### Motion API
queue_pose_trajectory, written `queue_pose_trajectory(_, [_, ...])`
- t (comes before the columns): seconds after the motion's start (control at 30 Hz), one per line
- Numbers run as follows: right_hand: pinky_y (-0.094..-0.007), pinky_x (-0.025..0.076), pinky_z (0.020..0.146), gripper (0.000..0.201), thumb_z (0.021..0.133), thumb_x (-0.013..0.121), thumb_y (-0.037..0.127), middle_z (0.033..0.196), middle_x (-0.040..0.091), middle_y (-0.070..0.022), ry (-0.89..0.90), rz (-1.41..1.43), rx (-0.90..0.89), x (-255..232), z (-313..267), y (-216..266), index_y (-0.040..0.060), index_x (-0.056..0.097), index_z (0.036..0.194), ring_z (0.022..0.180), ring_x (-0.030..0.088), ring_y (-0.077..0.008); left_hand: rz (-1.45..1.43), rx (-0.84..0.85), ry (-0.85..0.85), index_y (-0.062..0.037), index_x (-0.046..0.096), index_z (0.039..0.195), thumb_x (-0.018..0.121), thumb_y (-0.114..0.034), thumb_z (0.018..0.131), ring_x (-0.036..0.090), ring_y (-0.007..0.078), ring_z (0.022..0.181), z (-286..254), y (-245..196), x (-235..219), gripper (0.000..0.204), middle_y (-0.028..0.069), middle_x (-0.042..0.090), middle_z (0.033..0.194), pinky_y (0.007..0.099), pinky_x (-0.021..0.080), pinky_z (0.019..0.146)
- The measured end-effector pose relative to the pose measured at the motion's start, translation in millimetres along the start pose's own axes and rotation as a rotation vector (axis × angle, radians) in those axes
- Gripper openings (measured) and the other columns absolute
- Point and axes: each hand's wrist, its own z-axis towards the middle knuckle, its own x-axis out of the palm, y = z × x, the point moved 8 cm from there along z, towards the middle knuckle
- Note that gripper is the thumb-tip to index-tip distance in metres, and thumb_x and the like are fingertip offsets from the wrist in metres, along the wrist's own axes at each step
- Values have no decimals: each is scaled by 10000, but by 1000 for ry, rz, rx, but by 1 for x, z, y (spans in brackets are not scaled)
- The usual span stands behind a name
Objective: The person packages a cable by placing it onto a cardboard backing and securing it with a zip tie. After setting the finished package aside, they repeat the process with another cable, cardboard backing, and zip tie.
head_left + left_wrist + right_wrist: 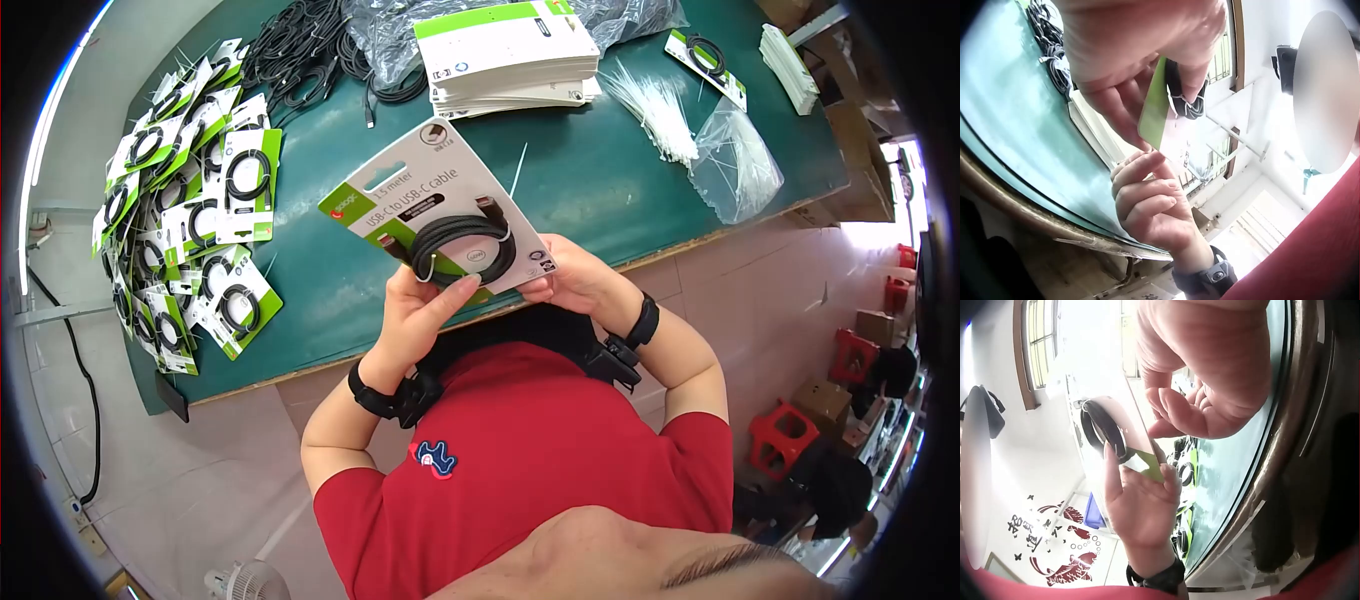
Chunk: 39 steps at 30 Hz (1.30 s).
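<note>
A white and green retail card printed "USB-C to USB-C cable" is held up, tilted, over the table's near edge. Fastened to its front by small white ties is a coiled black cable. My left hand grips the card's lower left, thumb over the front against the coil and fingers behind, as the right wrist view also shows. At the lower right edge my right hand pinches the card, its other fingers curled in the left wrist view. A thin white tie sticks up behind the card.
Many carded cables lie heaped on the green table at left. Loose black cables and stacked blank cards stand at the back. White zip ties, a plastic bag and another carded cable lie right.
</note>
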Motion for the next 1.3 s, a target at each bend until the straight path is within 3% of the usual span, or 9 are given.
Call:
queue_pose_trajectory(0.47, [-186, 384, 533, 213, 918, 704, 156, 813, 602, 22, 89, 24, -155, 21, 0, 9, 53, 622, 1085, 603, 489, -39, -63, -68, -52, 15, 555, 1282, 657, 23, 922, 624, 170, 1098, 5, 4, -8, 374, 105, 651, 1217, 327, 532, 927])
queue_pose_trajectory(0.53, [-216, 447, 574, 258, 945, 683, 187, 835, 622, 12, -263, -282, -168, -2, -5, 25, 39, 612, 1144, 657, 545, -66, -8, -31, -81, 18, 563, 1270, 667, 15, 920, 629, 162, 1086, 6, -2, -12, 365, 103, 662, 1198, 315, 528, 921])
queue_pose_trajectory(0.57, [-216, 447, 574, 258, 945, 683, 187, 835, 622, 12, -260, -288, -168, -5, -4, 30, 39, 612, 1144, 657, 545, -66, -9, -26, -83, 18, 563, 1270, 667, 15, 920, 629, 162, 1086, 7, -5, -12, 365, 103, 662, 1198, 315, 528, 921])
queue_pose_trajectory(0.63, [-261, 504, 614, 253, 939, 664, 107, 900, 644, -18, -625, -1006, -972, 9, -40, 96, 11, 618, 1168, 737, 612, -121, 35, 1, -109, 23, 576, 1248, 680, -8, 918, 647, 154, 1027, 9, -14, -13, 347, 96, 682, 1153, 302, 533, 887])
queue_pose_trajectory(0.77, [-291, 511, 619, 158, 892, 708, 60, 882, 644, -48, -285, -1578, -1203, 88, -65, 100, 16, 672, 1039, 738, 620, -152, 204, -18, -101, 36, 596, 1206, 695, -45, 917, 668, 142, 935, 11, -13, -9, 316, 88, 705, 1095, 285, 537, 826])
queue_pose_trajectory(0.9, [-304, 509, 619, 82, 855, 729, 17, 879, 632, -73, -259, -1851, -1265, 123, -58, 80, 34, 693, 927, 718, 610, -171, 486, 47, -37, 51, 606, 1168, 703, -75, 918, 668, 125, 874, 17, -23, 5, 296, 72, 715, 1041, 271, 532, 768])
queue_pose_trajectory(1.1, [-308, 504, 619, 116, 850, 718, -5, 886, 621, -90, -197, -1726, -1253, 118, -58, 77, 25, 679, 954, 724, 619, -201, 675, 201, 4, 47, 619, 1144, 706, -73, 911, 660, 106, 850, 18, -39, 17, 277, 77, 720, 1002, 266, 529, 734])
queue_pose_trajectory(1.2, [-306, 503, 621, 132, 843, 715, -17, 885, 620, -97, -164, -1473, -1234, 113, -67, 84, 21, 678, 964, 728, 624, -202, 320, 105, -116, 28, 636, 1131, 704, -56, 902, 661, 99, 826, 23, -24, -4, 253, 94, 724, 969, 263, 528, 716])
queue_pose_trajectory(1.3, [-281, 490, 583, 99, 891, 676, 23, 900, 625, -95, -8, -1405, -1300, 124, -82, 86, 1, 669, 987, 727, 619, -165, 330, 120, -159, 13, 646, 1121, 705, -27, 878, 685, 143, 813, 23, -20, -12, 253, 121, 726, 983, 269, 534, 717])
